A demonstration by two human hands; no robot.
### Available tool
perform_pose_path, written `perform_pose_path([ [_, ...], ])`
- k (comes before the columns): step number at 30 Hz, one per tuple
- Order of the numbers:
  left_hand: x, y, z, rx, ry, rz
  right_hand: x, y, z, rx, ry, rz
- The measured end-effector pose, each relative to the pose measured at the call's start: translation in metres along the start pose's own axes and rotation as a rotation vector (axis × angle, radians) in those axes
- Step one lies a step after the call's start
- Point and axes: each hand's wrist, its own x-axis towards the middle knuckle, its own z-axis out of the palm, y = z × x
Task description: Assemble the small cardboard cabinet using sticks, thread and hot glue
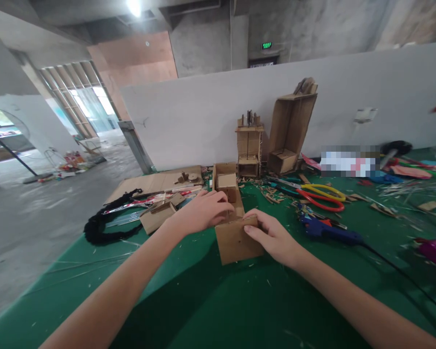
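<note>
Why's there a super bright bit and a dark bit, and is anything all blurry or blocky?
Head view, top: the ceiling light glares white; head view, bottom: a dark shadow lies on the green table; head view, right: a pixelated patch hides detail; head view, middle: the cardboard piece shows its small dark spot.

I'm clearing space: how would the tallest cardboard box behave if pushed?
The tallest box is probably light, being open-fronted and made of thin cardboard. It could tip easily, standing tall with cardboard pieces on top.
</note>
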Motion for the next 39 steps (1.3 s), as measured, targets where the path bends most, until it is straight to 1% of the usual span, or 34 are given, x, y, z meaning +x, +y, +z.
perform_pose_path([
  [3, 0.000, -0.003, 0.000, -0.051, 0.000, -0.021, 0.004, 0.005, 0.000, 0.069, 0.074, 0.012],
  [7, 0.001, -0.005, 0.004, -0.001, 0.063, -0.037, 0.007, 0.006, 0.002, 0.106, 0.093, 0.021],
  [11, 0.002, -0.007, 0.009, 0.019, 0.106, 0.007, 0.007, 0.000, 0.003, 0.065, 0.115, 0.013],
  [15, 0.001, -0.007, 0.010, -0.002, 0.108, 0.025, 0.007, -0.003, 0.006, 0.066, 0.113, 0.012],
  [20, -0.001, 0.000, 0.006, 0.091, 0.073, 0.023, 0.006, -0.002, 0.009, 0.122, 0.104, 0.018],
  [26, -0.001, 0.007, 0.007, 0.152, 0.094, 0.054, 0.006, -0.002, 0.009, 0.199, 0.095, 0.026],
  [30, -0.005, 0.010, 0.006, 0.082, 0.109, 0.085, 0.005, -0.002, 0.008, 0.190, 0.082, 0.021],
  [34, -0.010, 0.010, 0.001, -0.037, 0.186, 0.006, 0.004, -0.001, 0.005, 0.170, 0.052, 0.002],
  [36, -0.012, 0.009, -0.003, -0.103, 0.190, -0.009, 0.004, -0.001, 0.004, 0.146, 0.050, 0.008],
  [39, -0.011, 0.008, -0.014, -0.233, 0.162, -0.035, 0.004, 0.000, 0.003, 0.117, 0.053, 0.004],
])
